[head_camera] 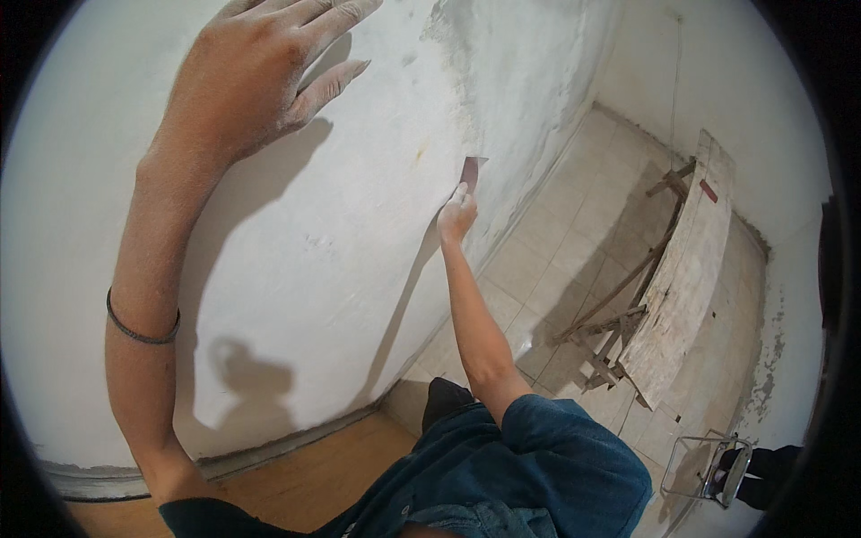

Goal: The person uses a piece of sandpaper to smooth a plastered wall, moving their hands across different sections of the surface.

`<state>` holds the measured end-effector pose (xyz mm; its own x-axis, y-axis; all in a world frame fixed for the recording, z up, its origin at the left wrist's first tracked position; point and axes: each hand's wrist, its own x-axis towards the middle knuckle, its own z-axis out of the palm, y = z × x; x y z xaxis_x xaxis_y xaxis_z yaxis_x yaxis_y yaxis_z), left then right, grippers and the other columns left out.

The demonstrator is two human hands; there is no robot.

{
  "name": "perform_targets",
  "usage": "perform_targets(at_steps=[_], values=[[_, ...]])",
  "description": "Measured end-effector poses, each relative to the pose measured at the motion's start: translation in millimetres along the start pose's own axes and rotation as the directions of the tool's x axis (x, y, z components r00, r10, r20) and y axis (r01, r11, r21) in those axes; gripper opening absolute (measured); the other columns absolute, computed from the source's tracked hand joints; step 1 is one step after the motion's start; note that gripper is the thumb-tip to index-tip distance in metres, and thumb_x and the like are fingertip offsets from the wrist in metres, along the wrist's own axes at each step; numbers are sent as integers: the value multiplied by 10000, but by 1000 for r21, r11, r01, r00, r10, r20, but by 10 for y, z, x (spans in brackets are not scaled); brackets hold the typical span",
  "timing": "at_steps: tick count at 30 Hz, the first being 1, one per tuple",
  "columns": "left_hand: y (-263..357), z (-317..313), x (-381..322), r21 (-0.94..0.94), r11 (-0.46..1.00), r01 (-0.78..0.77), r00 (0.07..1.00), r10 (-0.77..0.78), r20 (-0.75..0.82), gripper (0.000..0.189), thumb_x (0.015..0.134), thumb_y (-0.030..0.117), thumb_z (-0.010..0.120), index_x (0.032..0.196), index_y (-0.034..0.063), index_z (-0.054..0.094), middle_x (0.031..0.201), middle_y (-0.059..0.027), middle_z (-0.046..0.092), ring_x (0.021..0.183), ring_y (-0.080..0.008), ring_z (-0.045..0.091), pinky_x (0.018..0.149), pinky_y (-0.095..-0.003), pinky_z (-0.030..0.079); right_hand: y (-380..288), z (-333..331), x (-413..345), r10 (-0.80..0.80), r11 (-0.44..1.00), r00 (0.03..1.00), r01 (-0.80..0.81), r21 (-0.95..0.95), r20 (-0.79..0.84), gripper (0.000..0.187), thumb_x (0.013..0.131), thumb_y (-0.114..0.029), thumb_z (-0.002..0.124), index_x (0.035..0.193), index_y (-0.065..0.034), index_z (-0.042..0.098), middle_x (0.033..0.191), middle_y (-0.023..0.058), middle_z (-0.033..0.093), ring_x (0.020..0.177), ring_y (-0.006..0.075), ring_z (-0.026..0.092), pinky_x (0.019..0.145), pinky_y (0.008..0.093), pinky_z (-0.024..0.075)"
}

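My left hand [259,74] is raised at the upper left, dusted with white powder. Its fingers are apart and empty, close over the white plastered wall [282,269]; whether the palm presses on it cannot be made out, and some fingertips are cut off by the frame's edge. Farther along the same wall, my right hand [459,215] grips a flat reddish-brown scraper [471,171]. The scraper's wide edge lies at a rough, uneven band of plaster [461,87] that runs up from it. White dust also coats the right fingers.
A worn wooden plank bench [679,289] on trestle legs stands on the tiled floor [545,262] to the right, with a small red piece [708,191] on it. Dark-clothed legs [760,471] of another person show beside a metal-framed stool [730,471]. An orange-brown surface [303,477] lies below me.
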<state>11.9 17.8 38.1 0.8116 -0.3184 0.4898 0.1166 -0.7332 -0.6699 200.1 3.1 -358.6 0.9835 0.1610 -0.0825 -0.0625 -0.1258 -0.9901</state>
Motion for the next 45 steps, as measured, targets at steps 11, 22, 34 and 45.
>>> perform_targets(at_steps=[11,22,34,45], values=[[4,-43,-20,-4,1000,-10,1000,10,17,493,935,344,642,1317,33,624,1357,-156,630,1334,-299,540,1189,-447,337,-1414,-53,-457,-802,545,558,829,124,-211,425,923,-11,454,1316,96,577,1156,317,672,1021,424,690,904,408,543],[-5,290,-154,52,997,-51,997,48,67,405,931,327,669,1283,127,659,1427,-26,589,1394,-209,469,1226,-399,330,-222,13,-102,-54,987,993,37,-159,-101,453,1044,-258,451,1022,129,684,979,321,694,935,482,668,886,514,481],[34,245,-143,-24,998,-55,995,56,80,337,930,282,660,1207,93,692,1391,-43,617,1373,-231,493,1204,-412,356,-1212,54,-237,-590,747,778,627,218,-216,507,1075,-242,394,1505,25,396,1580,231,365,1510,370,253,1212,408,239],[54,221,-139,-55,998,-35,994,40,101,330,912,257,679,1191,83,696,1387,-43,620,1353,-240,516,1182,-407,391,-752,76,21,-689,605,684,725,328,-241,446,1062,-162,405,1463,16,480,1489,199,513,1441,305,418,1170,381,329]])
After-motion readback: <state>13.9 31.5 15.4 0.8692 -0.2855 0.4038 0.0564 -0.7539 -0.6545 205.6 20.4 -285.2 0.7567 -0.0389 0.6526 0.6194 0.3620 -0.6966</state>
